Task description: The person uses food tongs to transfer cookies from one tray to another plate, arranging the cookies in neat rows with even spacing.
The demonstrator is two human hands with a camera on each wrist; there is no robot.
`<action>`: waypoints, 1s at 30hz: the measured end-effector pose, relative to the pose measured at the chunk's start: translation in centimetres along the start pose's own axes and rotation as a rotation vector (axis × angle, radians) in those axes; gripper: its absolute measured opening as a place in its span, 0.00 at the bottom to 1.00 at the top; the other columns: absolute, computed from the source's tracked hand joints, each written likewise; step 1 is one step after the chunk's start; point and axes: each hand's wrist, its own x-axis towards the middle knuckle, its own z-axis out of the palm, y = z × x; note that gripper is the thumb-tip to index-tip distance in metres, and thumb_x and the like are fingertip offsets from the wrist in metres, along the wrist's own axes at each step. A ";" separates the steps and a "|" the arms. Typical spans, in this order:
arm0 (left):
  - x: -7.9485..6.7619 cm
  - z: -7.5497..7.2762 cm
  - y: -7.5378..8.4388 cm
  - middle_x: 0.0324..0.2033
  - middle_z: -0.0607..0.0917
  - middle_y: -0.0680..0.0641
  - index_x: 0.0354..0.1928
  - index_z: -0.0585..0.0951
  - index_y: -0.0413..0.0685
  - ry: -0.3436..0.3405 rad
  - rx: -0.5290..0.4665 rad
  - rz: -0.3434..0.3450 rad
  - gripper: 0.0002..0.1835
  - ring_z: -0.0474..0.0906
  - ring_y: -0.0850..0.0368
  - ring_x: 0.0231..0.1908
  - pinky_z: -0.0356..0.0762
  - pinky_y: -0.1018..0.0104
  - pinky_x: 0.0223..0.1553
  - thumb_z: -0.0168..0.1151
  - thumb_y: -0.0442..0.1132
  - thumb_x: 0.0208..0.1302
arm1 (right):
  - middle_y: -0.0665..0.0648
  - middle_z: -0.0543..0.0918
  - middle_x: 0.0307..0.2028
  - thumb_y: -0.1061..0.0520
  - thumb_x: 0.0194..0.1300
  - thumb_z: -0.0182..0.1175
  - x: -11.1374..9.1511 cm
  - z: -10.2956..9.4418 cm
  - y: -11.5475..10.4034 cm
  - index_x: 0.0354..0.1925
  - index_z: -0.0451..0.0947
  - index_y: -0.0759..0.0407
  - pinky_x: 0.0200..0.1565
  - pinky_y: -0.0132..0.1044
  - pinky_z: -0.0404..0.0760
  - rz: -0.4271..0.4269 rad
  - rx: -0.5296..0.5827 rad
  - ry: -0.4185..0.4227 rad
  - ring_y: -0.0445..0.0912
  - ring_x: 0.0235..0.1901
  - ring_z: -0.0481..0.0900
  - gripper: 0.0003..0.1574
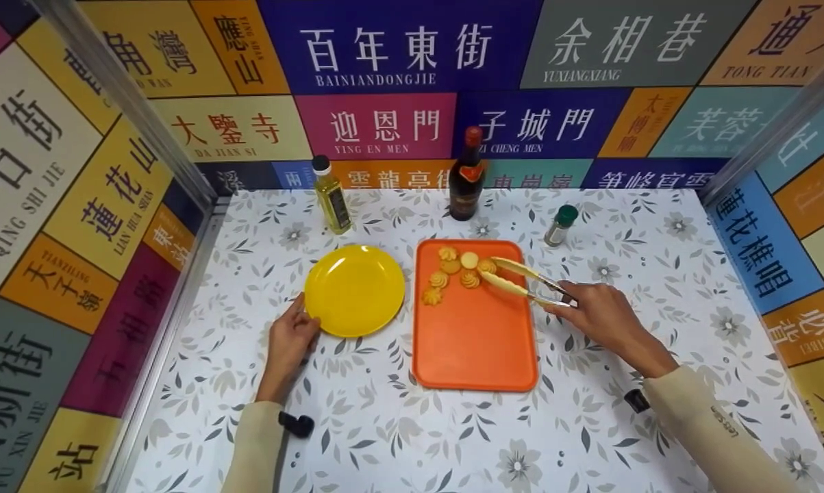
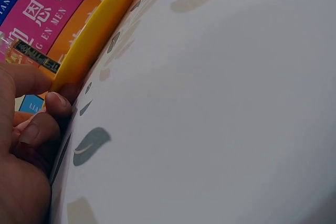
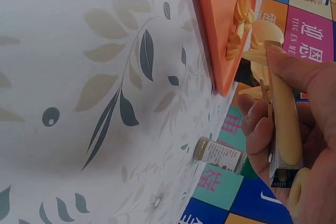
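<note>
Cookies point(image 1: 451, 266) lie grouped at the far end of the orange tray point(image 1: 473, 342). Left to right: left hand point(image 1: 293, 332) pinches the rim of the yellow plate point(image 1: 355, 291); right hand point(image 1: 600, 311) grips tongs point(image 1: 504, 283), tips parted around the rightmost cookie point(image 1: 487, 266). Judgement: squeeze lightly, as cookies look crumbly, and lift clear of neighbours. Tips partly cover that cookie; firm contact cannot be told. Head view: right hand hides the handles.

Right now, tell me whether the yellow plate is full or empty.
Empty: the yellow plate shows only bare surface; the cookies lie on the orange tray.
</note>
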 end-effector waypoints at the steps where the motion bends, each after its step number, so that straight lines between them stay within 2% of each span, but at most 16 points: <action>1: 0.0 0.0 0.0 0.27 0.80 0.44 0.85 0.65 0.42 -0.001 0.004 0.000 0.39 0.71 0.58 0.18 0.68 0.70 0.19 0.67 0.35 0.76 | 0.56 0.91 0.33 0.47 0.70 0.78 0.0 0.1 0.0 0.57 0.90 0.60 0.29 0.40 0.76 -0.001 0.003 0.002 0.45 0.25 0.79 0.24; 7: 0.1 -0.1 -0.1 0.28 0.81 0.45 0.86 0.64 0.43 -0.006 0.023 -0.016 0.40 0.72 0.58 0.19 0.70 0.70 0.20 0.67 0.35 0.77 | 0.54 0.89 0.29 0.48 0.70 0.78 0.2 0.6 0.0 0.56 0.91 0.59 0.28 0.40 0.74 -0.027 0.012 0.035 0.42 0.22 0.76 0.23; 12: 0.1 0.0 0.1 0.30 0.82 0.45 0.86 0.64 0.42 -0.007 0.053 -0.033 0.40 0.73 0.56 0.20 0.71 0.70 0.21 0.67 0.36 0.76 | 0.52 0.86 0.25 0.48 0.69 0.79 0.4 0.9 -0.2 0.50 0.91 0.59 0.24 0.38 0.71 -0.046 0.012 0.062 0.40 0.19 0.73 0.19; 19: 0.1 0.0 0.1 0.32 0.83 0.44 0.86 0.63 0.44 -0.024 0.076 -0.043 0.40 0.74 0.55 0.21 0.72 0.69 0.22 0.66 0.36 0.77 | 0.51 0.85 0.24 0.48 0.68 0.79 0.6 1.3 -0.4 0.48 0.90 0.61 0.24 0.38 0.71 -0.059 0.011 0.076 0.39 0.19 0.71 0.19; 23: 0.1 -0.1 0.1 0.32 0.83 0.45 0.87 0.63 0.45 -0.030 0.078 -0.040 0.40 0.75 0.55 0.21 0.73 0.69 0.22 0.66 0.37 0.77 | 0.52 0.85 0.24 0.49 0.67 0.80 0.6 1.4 -0.5 0.50 0.91 0.64 0.24 0.37 0.71 -0.055 0.034 0.083 0.39 0.19 0.72 0.22; 30: 0.1 -0.2 -0.1 0.30 0.82 0.44 0.86 0.64 0.45 -0.029 0.061 -0.019 0.40 0.73 0.56 0.20 0.72 0.69 0.22 0.67 0.37 0.78 | 0.56 0.90 0.30 0.49 0.68 0.79 0.9 1.7 -0.9 0.59 0.90 0.66 0.26 0.38 0.75 -0.040 0.059 0.071 0.41 0.21 0.76 0.28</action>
